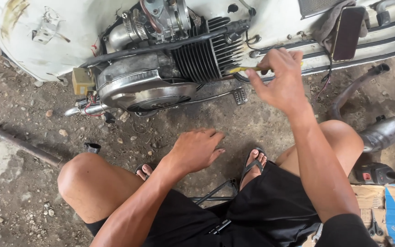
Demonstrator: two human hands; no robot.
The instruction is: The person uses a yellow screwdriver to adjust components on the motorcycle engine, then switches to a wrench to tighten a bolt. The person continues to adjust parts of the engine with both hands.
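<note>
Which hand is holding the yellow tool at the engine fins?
The right hand, raised to the cylinder fins, pinches the yellow tool. The left hand hangs empty between the knees.

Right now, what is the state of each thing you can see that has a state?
right hand: closed on the yellow tool, raised at the engine
yellow tool: held, tip at the cylinder fins
left hand: open, empty, hanging between the knees
engine: exposed, lying on its side with the scooter body
exhaust pipe: detached, on the ground
</note>
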